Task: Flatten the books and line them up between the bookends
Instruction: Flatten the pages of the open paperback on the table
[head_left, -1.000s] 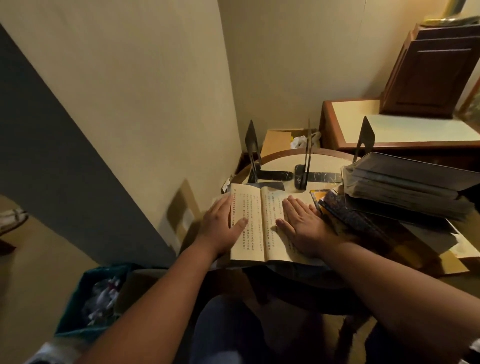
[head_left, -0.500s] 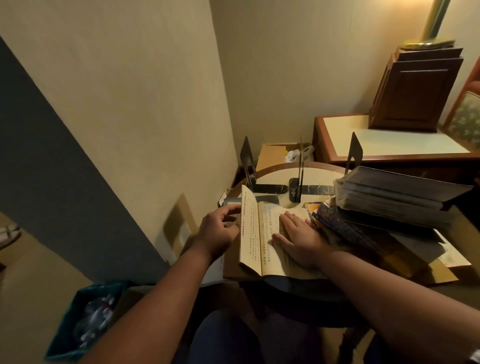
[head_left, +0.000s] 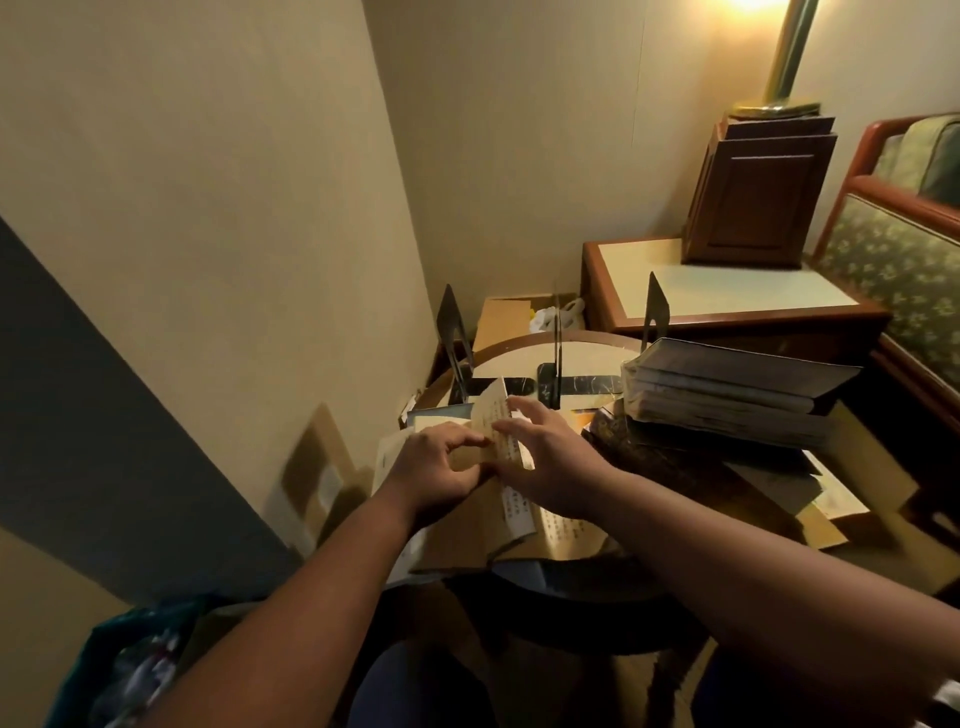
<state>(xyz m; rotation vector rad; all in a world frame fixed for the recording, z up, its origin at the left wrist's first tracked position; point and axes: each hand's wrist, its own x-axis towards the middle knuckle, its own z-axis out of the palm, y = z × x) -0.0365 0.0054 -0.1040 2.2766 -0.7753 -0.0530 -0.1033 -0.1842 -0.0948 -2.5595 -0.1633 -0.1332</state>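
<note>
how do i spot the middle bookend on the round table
Find the round brown-rimmed table in the wall corner. Along its far side, the middle black metal bookend stands between a left bookend and a right bookend. Those show broad pointed faces; this one shows edge-on, a thin vertical line.

Printed characters in vertical columns on lifted page and flat page of open book. East Asian script by look, too small and blurred to read. Nothing else legible.
</note>
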